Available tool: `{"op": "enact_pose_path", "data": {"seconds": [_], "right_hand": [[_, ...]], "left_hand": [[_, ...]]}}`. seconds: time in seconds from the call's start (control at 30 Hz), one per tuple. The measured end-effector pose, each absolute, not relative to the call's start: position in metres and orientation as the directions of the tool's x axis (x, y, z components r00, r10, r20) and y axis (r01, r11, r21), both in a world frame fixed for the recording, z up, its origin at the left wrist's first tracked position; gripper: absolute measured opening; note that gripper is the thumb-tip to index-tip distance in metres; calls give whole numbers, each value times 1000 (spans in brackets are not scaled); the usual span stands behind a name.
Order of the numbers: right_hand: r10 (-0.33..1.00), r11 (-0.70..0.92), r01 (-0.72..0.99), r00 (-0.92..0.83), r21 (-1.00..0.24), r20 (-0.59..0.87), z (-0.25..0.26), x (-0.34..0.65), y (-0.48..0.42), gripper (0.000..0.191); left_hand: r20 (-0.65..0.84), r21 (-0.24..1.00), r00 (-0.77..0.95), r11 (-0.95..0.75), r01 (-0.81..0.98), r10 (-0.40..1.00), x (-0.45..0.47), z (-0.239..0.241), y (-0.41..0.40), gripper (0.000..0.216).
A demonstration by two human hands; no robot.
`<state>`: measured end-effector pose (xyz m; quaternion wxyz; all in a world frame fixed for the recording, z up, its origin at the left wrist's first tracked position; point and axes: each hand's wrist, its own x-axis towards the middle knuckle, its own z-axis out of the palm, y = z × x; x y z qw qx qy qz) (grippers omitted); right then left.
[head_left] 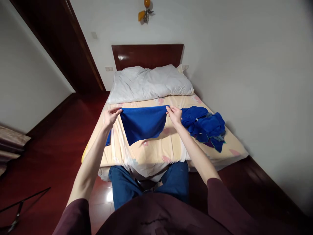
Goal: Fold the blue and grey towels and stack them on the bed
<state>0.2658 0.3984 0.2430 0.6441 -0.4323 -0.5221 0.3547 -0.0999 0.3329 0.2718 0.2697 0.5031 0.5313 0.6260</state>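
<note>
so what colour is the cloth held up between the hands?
Solid royal blue cloth, no pattern; head view shows it.

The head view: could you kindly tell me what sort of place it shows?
Most likely a home bedroom: a bed with a dark wooden headboard, white bedding at its head, and a wall lamp above.

Amber wall lamp (pixel 146 11), top centre: upper part cut by frame edge. Black metal frame (pixel 22 204), lower left: runs off frame, kind unclear. Small blue scrap (pixel 108 137) on cream floral bed (pixel 151 153), centre left: mostly behind left forearm (pixel 94 153). Heap of blue cloths (pixel 205 125), centre right: piece count untellable. Royal-blue rectangular cloth (pixel 144 124), centre: screens the sheet behind it.
</note>
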Motion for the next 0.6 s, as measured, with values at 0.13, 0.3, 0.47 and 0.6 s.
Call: {"op": "enact_pose_path", "data": {"seconds": [0.13, 0.3, 0.47, 0.6], "right_hand": [[884, 429, -13, 211, -903, 417, 268, 265, 408, 56], [860, 486, 17, 166, -874, 482, 280, 270, 405, 48], [891, 434, 26, 134, -900, 433, 285, 273, 397, 48], [916, 389, -18, 117, -921, 385, 288, 274, 392, 50]], "left_hand": [[366, 929, -397, -310, 201, 842, -97, 288, 322, 57], [347, 935, -458, -264, 235, 819, -96, 296, 317, 57], [329, 943, -451, -265, 201, 829, -97, 295, 319, 59], [258, 966, -467, -241, 98, 846, -94, 293, 316, 60]]}}
